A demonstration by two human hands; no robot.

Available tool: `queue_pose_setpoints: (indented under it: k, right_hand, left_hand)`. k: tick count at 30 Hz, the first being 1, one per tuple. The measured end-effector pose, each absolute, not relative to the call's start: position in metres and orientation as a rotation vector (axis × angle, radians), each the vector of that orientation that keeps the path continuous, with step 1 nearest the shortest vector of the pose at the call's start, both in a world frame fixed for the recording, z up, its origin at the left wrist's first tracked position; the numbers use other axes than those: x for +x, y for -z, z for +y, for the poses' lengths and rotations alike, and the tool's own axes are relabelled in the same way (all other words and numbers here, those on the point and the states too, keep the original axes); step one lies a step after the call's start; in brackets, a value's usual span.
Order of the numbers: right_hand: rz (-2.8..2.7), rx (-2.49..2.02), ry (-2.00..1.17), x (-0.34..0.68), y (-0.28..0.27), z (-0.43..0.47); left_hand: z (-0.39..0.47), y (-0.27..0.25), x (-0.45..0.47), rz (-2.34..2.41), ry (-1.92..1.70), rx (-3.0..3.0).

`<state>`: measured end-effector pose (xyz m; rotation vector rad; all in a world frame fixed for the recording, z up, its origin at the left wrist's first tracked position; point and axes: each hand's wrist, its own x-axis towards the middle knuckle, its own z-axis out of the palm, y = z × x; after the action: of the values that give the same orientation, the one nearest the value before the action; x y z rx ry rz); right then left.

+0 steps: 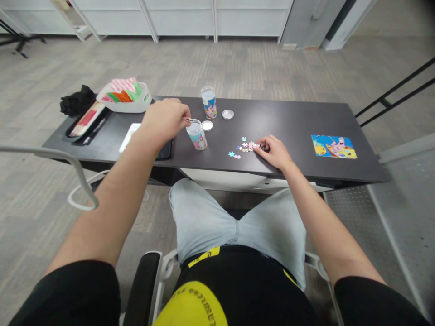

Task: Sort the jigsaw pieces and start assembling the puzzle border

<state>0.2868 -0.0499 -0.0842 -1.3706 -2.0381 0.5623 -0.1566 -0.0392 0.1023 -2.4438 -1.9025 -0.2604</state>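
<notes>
puzzle pieces [250,146] just left of right hand [274,151]

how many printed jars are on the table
2: the near jar beside the left hand, and the far jar close to the far edge of the table. No others show.

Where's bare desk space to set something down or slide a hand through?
Widest on the desk: between the right hand and the flat picture, back to the far edge. Smaller: between the far lid and puzzle pieces. Crowded: around the two canisters, and the left end by the basket.
</notes>
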Motion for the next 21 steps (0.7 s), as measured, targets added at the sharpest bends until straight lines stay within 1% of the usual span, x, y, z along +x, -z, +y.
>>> queue_pose_setpoints:
  k: [5,16,21]
  right_hand:
    - [-2.04,-1.366,-0.581,0.288,0.084,-0.05]
    - [-2.032,-1.358,-0.59,0.288,0.083,-0.049]
    - [-2.027,-1.355,-0.582,0.287,0.083,-0.05]
  left_hand:
    - [-0.035,-0.105,-0.146,-1.949,0.186,-2.447]
    - [-0.026,-0.097,-0.148,-1.94,0.308,-2.516]
    - [-0.03,-0.102,-0.146,-1.943,0.262,-2.503]
